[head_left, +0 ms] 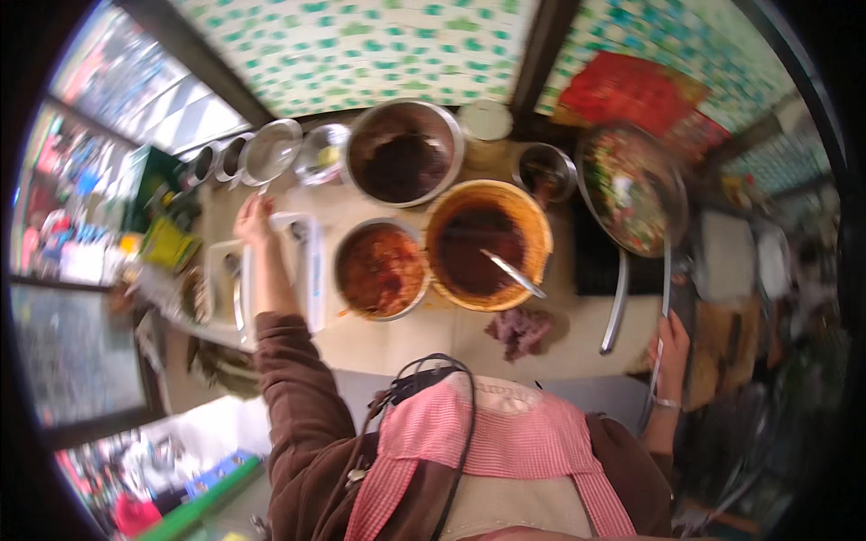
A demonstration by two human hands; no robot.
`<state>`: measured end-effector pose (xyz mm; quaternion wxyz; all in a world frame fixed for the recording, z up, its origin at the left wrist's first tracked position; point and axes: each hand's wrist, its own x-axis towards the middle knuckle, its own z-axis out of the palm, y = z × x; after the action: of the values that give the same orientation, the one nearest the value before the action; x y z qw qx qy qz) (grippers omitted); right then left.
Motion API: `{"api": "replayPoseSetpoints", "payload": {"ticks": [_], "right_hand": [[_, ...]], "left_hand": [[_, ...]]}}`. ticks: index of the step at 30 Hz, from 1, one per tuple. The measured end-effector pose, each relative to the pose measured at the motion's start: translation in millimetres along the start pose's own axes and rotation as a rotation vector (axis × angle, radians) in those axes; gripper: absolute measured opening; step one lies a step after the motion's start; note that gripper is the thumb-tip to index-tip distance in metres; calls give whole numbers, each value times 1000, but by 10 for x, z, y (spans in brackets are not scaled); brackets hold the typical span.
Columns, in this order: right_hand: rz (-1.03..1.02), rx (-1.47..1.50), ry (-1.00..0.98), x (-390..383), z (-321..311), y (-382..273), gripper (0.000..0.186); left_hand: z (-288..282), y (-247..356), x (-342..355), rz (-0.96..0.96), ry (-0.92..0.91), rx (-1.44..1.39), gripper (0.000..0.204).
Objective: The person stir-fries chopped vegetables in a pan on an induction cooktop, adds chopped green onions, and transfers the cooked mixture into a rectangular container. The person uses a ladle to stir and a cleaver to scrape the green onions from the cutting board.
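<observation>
The left hand [253,219], fingers loosely spread and gripping nothing, reaches toward a round steel lid [271,150] at eleven o'clock on the table [451,338]; the lid is shiny and shallow. The right hand [671,347] is clamped on a long metal handle [665,298] at three o'clock, beside a wide pan [631,187] of chopped red and green food.

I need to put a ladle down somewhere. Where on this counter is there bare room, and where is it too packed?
Bare counter lies along the near edge, between the small steel bowl of red paste and the purple rag, and right of the rag toward the long pan handle. The back row around the large steel bowl and orange pot is crowded.
</observation>
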<state>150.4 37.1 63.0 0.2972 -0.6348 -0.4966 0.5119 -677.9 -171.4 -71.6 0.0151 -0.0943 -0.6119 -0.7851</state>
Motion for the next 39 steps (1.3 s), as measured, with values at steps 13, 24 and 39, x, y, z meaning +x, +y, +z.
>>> {"api": "replayPoseSetpoints", "payload": {"ticks": [13, 24, 39], "right_hand": [[88, -241, -126, -226, -126, -138, 33], [-522, -738, -120, 1094, -507, -372, 34], [-661, -956, -315, 1987, -1555, -710, 33]], "left_hand": [[436, 646, -726, 137, -117, 678, 64], [1023, 1925, -3831, 90, -839, 343, 49], [2586, 1255, -6504, -1035, -1116, 72, 69]]}}
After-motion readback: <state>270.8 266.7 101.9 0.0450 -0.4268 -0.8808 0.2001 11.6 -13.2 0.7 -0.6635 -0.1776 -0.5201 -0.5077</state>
